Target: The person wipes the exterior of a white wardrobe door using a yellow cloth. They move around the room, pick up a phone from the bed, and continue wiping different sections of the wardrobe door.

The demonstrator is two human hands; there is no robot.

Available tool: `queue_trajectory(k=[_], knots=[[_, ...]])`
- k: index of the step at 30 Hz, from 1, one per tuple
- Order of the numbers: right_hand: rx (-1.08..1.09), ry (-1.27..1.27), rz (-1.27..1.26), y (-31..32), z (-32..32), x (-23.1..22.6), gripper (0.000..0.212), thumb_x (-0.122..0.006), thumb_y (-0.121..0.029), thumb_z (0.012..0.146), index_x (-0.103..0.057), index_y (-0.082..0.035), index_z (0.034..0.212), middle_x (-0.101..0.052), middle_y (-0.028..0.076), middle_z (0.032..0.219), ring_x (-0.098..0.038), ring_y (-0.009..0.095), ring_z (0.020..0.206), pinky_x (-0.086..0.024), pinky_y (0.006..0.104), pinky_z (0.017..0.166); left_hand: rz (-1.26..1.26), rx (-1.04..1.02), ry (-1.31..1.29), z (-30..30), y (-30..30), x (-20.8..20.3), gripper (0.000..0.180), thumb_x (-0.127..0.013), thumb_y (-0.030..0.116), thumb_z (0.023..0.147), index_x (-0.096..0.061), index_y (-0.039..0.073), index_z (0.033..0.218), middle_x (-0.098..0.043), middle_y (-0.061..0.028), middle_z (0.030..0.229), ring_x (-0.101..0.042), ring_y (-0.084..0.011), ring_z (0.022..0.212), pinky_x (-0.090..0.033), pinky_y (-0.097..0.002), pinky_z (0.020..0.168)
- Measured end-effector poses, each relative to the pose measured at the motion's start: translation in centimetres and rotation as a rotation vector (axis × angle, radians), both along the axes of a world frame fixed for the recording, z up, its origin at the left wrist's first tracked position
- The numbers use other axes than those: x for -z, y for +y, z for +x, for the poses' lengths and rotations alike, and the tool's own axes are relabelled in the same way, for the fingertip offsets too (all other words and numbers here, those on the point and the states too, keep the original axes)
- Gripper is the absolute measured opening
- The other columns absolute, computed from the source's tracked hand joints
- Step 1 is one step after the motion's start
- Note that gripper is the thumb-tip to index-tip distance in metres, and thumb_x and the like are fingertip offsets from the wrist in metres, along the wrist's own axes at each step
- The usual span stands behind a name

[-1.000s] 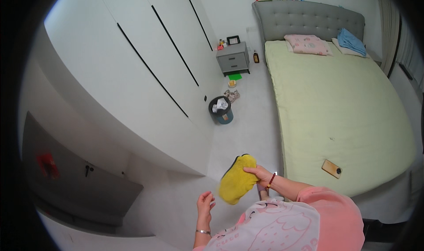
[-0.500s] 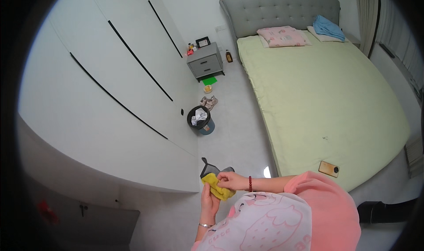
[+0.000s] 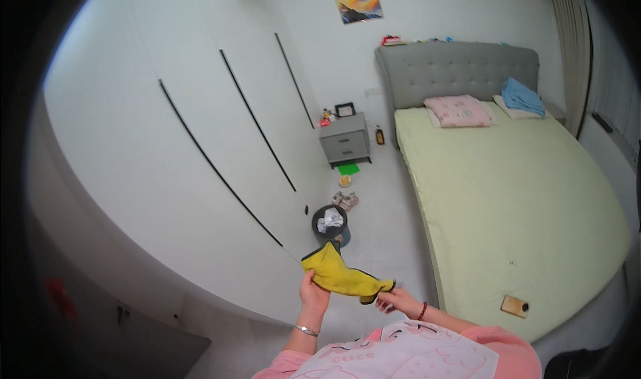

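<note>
A yellow cloth [image 3: 342,276] with dark grey edging is stretched out between my two hands, above the floor. My left hand [image 3: 314,292] grips it from below near its left end, the thumb lying over the yellow side. At the cloth's lower right corner, my right hand [image 3: 395,301] pinches the dark edge between bent fingers. The cloth's top end overlaps the view of a blue-grey bin [image 3: 342,236] with a dark liner and white waste inside.
Tall white wardrobe doors [image 3: 173,199] rise along the left. A bed [image 3: 507,199] with a pale green sheet fills the right, a phone [image 3: 515,306] on its near end. Beyond the bin are shoes [image 3: 346,201] and a grey nightstand [image 3: 344,140].
The bunched cloth has been spread open, my right hand moving right with one corner. Both hands are now farther apart. The view has tilted up, bringing a wall picture into sight.
</note>
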State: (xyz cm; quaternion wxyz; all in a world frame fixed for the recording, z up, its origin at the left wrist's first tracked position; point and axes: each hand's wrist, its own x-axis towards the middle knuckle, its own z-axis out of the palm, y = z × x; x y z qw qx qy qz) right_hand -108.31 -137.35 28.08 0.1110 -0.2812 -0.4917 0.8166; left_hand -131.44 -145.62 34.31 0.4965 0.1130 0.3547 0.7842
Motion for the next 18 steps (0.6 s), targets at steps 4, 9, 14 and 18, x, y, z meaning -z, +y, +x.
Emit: queue_trajectory(k=[4,9,14,18], knots=[[-0.127,-0.010,-0.026,-0.8,-2.2,0.8,0.025,-0.052,-0.030,0.092,-0.058,-0.006,0.092,-0.063,0.006,0.090,-0.061,0.013,0.078,-0.051,0.0266,0.071,0.165,-0.105,0.073,-4.8,-0.5,-6.2,0.040,-0.038,0.020,0.093,-0.044,0.000,0.127,-0.050,-0.0126,0.130,-0.046,-0.0272,0.121,-0.035,-0.0425,0.104],[-0.149,-0.036,0.015,-0.9,-5.1,-0.6,0.024,-0.052,-0.029,0.092,-0.057,-0.005,0.093,-0.063,0.007,0.090,-0.061,0.014,0.078,-0.052,0.0275,0.070,0.428,-0.408,0.313,-14.1,-3.4,-19.1,0.038,-0.039,0.023,0.094,-0.048,-0.001,0.124,-0.054,-0.0147,0.124,-0.052,-0.0299,0.114,-0.041,-0.0439,0.099],[-0.152,-0.026,0.032,-1.2,-8.2,-1.8,0.023,-0.052,-0.027,0.092,-0.057,-0.005,0.092,-0.064,0.007,0.089,-0.062,0.015,0.077,-0.052,0.0275,0.069,0.653,-1.258,0.950,-15.7,-10.0,-36.5,0.025,-0.046,0.019,0.094,-0.049,0.003,0.112,-0.054,-0.0088,0.106,-0.053,-0.0198,0.097,-0.045,-0.0371,0.086],[-0.147,-0.020,0.009,-1.9,-10.5,-1.5,0.022,-0.052,-0.027,0.092,-0.057,-0.005,0.092,-0.064,0.007,0.089,-0.062,0.015,0.077,-0.052,0.0277,0.069,0.740,-1.747,1.399,-17.6,-14.5,-40.8,0.024,-0.048,0.015,0.095,-0.048,0.002,0.115,-0.053,-0.0119,0.117,-0.050,-0.0243,0.111,-0.041,-0.0396,0.096]])
